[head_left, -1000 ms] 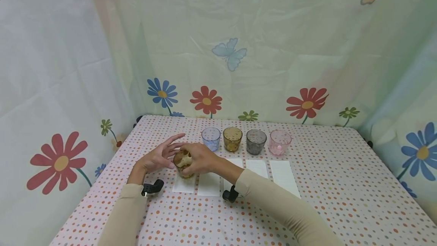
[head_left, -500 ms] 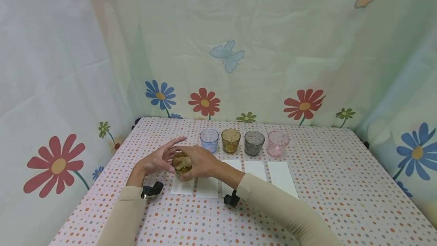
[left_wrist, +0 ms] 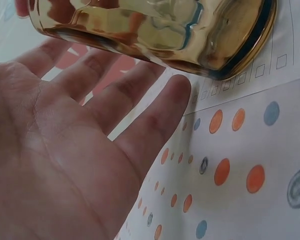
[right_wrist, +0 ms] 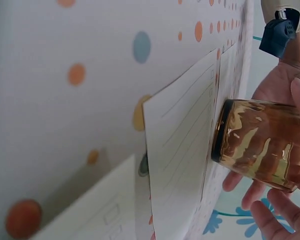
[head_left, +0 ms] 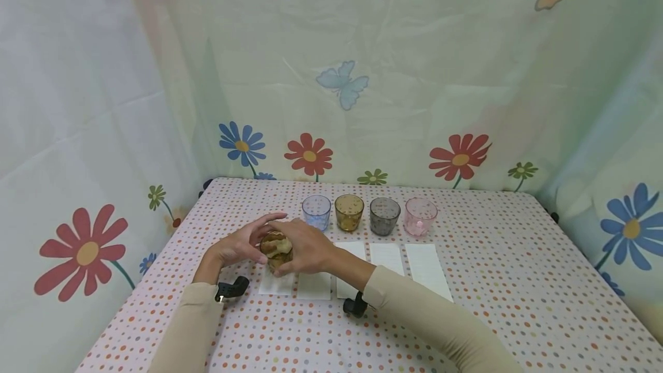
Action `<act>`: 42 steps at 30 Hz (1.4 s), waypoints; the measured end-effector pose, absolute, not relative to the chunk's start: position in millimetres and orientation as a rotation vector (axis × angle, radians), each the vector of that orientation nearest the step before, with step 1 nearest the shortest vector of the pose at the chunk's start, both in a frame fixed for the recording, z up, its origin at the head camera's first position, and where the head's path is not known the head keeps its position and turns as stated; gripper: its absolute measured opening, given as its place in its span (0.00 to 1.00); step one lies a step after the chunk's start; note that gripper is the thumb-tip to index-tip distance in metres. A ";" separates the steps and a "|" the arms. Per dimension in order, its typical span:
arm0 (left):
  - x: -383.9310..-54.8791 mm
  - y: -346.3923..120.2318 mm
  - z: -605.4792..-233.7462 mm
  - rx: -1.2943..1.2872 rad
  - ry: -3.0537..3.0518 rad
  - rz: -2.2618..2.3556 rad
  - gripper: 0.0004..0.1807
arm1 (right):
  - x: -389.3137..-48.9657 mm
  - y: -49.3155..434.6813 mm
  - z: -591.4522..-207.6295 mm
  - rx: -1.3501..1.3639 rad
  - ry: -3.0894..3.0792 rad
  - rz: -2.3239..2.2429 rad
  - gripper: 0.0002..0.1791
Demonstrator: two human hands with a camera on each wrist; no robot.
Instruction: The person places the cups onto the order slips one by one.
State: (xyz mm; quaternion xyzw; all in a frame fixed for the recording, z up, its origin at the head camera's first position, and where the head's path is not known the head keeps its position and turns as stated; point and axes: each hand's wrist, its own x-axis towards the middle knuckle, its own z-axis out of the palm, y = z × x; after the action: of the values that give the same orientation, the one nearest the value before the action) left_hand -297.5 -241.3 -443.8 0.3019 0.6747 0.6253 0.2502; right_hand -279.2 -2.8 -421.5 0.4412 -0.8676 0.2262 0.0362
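An amber glass tumbler [head_left: 275, 251] stands over the leftmost paper sheet [head_left: 277, 288], between my two hands. My right hand [head_left: 309, 249] grips it from the right, thumb on the near side and fingers around the far side. On the left, my left hand [head_left: 239, 246] has its fingers extended behind the tumbler and its thumb right at the side. Seen from the left wrist, the tumbler [left_wrist: 155, 30] crosses above long, straight left fingers [left_wrist: 157, 117]. The right wrist view shows the tumbler's dark base [right_wrist: 223, 131] close over a sheet, with the left palm [right_wrist: 272, 85] behind.
A row of tumblers stands farther back: blue [head_left: 316, 213], amber [head_left: 349, 213], grey [head_left: 384, 216] and pink [head_left: 420, 216]. Several white sheets lie in front of them, including the rightmost sheet [head_left: 428, 269]. A dotted cloth [head_left: 311, 338] covers the table; a printed curtain [head_left: 404, 73] surrounds it.
The head view has shifted slightly. My left fingers have moved a little rightward, closer to the right hand. The right hand keeps its grip on the tumbler, and the back row is unmoved.
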 end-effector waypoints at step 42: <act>-299.9 -227.0 -445.8 0.926 1.836 1.638 0.52 | -276.9 13.6 -424.2 1.179 -2.332 1.145 0.41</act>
State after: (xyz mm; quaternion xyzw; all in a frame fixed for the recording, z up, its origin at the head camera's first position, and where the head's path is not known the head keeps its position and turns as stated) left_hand -299.9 -227.0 -445.8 0.3407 0.6756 0.6028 0.2532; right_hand -276.9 13.6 -424.2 0.4090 -0.8089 0.3971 0.1440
